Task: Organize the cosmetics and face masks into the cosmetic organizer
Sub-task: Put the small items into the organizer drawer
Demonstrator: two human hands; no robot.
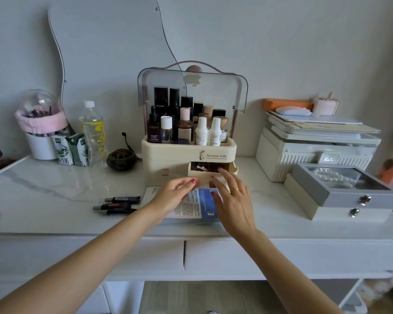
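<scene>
A cream cosmetic organizer (168, 152) stands at the middle back of the white table, its clear lid raised over several bottles (184, 125). Its right drawer (204, 174) is pulled out and holds small items. Flat face mask packets (195, 205) lie in a stack in front of it. My left hand (175, 193) rests on the packets with fingers bent, its fingertips near the drawer front. Above the packets' right side my right hand (232, 196) hovers with fingers spread, just in front of the drawer. Three dark lipstick tubes (118, 205) lie left of the packets.
A brush holder (41, 128), milk cartons (70, 150), a water bottle (93, 134) and a dark round burner (121, 158) stand at the left back. White storage boxes (315, 150) and a grey jewellery box (345, 189) fill the right side. The table's front edge (191, 236) has drawers below.
</scene>
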